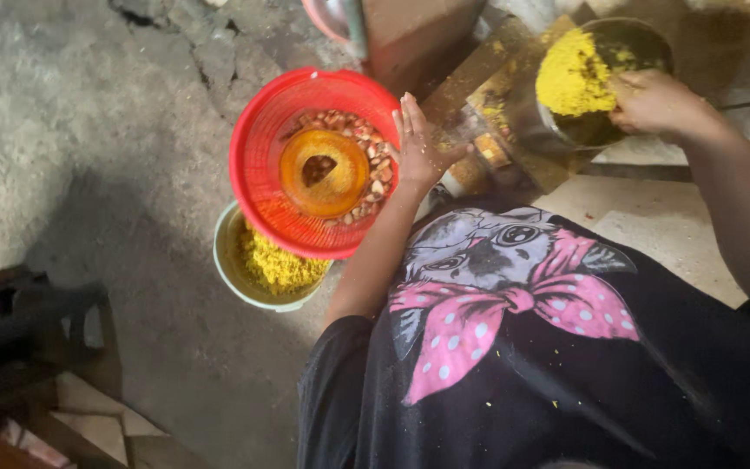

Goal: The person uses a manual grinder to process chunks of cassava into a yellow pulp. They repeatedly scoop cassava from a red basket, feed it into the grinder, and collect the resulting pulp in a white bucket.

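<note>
My left hand (418, 148) flat, fingers released against red basket (305, 165) rim, my right hand (653, 100) clenched in yellow meal (570, 74), metal bowl (631, 43)

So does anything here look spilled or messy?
Yes. Yellow meal has scattered off its bowl onto the boards between the hands, with specks on the black shirt. The red basket sits tilted on the pale bowl.

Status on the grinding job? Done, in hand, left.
Done: yellow ground meal fills half the dark bowl, more sits in the pale bucket. In hand: right hand at the bowl's meal, left hand on the red basket. Left: kernels remain in that basket.
</note>
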